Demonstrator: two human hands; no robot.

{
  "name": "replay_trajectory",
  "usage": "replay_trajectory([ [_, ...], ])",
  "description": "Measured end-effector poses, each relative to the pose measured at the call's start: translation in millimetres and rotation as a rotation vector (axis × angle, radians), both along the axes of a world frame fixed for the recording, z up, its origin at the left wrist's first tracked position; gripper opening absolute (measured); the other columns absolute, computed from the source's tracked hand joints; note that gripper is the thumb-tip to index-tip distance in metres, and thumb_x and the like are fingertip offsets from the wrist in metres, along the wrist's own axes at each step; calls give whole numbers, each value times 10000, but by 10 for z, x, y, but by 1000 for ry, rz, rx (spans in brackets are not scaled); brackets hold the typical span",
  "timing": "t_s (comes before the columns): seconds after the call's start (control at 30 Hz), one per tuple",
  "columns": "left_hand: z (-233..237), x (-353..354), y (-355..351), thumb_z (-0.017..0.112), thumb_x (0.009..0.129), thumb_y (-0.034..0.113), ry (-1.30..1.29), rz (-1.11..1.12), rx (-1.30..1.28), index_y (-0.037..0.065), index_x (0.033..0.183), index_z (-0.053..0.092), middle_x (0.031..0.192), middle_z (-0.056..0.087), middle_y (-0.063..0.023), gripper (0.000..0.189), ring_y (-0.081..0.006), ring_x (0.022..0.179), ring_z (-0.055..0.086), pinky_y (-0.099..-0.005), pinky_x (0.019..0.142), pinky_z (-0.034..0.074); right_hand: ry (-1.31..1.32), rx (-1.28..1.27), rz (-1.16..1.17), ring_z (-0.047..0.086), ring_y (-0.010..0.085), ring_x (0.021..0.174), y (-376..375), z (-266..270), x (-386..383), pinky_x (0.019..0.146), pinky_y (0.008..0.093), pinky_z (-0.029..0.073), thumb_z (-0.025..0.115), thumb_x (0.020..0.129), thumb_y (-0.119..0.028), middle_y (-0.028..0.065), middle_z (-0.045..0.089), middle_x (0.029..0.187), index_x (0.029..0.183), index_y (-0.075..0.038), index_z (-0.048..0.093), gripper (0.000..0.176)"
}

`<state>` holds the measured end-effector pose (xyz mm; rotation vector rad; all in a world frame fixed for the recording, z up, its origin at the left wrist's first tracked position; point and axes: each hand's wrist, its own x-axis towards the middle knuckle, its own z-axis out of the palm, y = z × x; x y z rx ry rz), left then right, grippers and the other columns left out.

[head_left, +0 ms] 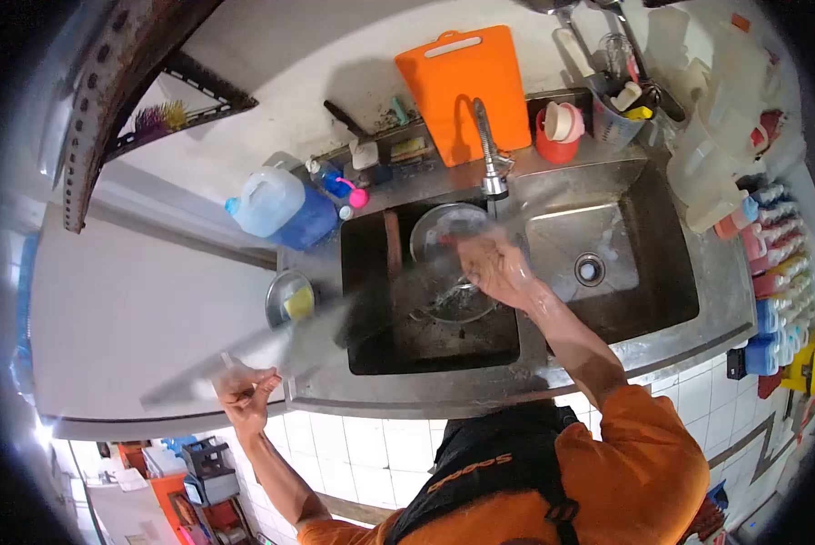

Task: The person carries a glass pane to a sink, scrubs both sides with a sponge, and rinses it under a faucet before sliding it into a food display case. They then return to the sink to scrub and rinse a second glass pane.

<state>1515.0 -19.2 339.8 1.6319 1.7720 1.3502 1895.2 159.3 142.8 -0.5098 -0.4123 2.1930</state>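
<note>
A long, see-through flat panel (pixel 326 322) slants across the view from the lower left up over the sink, smeared by motion. Its lower left end is pinched in my left hand (pixel 244 391), thumb on the near side. My right hand (pixel 493 265) is at the panel's upper part, over the left basin, with its fingers blurred. Below it, a round metal bowl (pixel 451 218) sits in the left basin (pixel 434 354), partly hidden by the panel and hand. The tap (pixel 493 177) rises just behind my right hand.
The right basin (pixel 634 291) has a round drain. Behind stand an orange cutting board (pixel 471 91), a blue-liquid jug (pixel 285 209), a red cup (pixel 557 141) and a utensil container (pixel 614 118). A small bowl with a yellow sponge (pixel 298 302) is at left. Several bottles (pixel 770 272) line the right.
</note>
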Motion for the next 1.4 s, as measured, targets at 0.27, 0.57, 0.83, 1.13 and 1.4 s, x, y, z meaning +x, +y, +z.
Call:
replay_trajectory([
  [0.27, -112, 389, 378, 632, 770, -13, 289, -548, 84, 85, 773, 756, 799, 739, -100, 159, -288, 898, 719, -547, 1090, 351, 197, -9, -35, 538, 343, 1204, -561, -78, 752, 1038, 413, 450, 505, 885, -16, 243, 555, 1242, 1386, 96, 344, 538],
  [0.57, -1302, 779, 676, 715, 737, -18, 107, -365, -25, 139, 910, 777, 1162, 668, -102, 241, -276, 1309, 485, -482, 1169, 237, -207, 8, 33, 534, 435, 1210, -663, 37, 1358, 818, 534, 588, 550, 932, -26, 327, 465, 1348, 1419, -15, 272, 561],
  [0.83, -2595, 1236, 771, 640, 837, -50, -1131, -365, -417, 73, 1465, 371, 1557, 244, -203, 694, -362, 1449, 215, -458, 1117, 331, -563, 73, -184, 659, 393, 1020, -681, 190, 1999, 642, 522, 619, 547, 938, -50, 261, 617, 1139, 1362, -56, 346, 469],
  [1.13, -2840, 1578, 1208, 548, 929, 49, -1570, -849, -782, 188, 1559, 27, 1581, 204, -173, 829, -350, 1436, 262, -585, 1090, 330, -663, 53, -370, 715, 335, 842, -871, 677, 2266, 584, 465, 640, 571, 921, -20, 229, 653, 1034, 1342, -73, 377, 466],
  [1.4, -2805, 2153, 1061, 618, 930, 325, -1352, -432, -855, 91, 1509, 182, 1539, 265, -212, 761, -421, 1376, 344, -667, 1001, 397, -755, 40, -428, 723, 322, 758, -975, 739, 2275, 553, 436, 635, 605, 905, -35, 219, 667, 1007, 1327, -89, 386, 478],
])
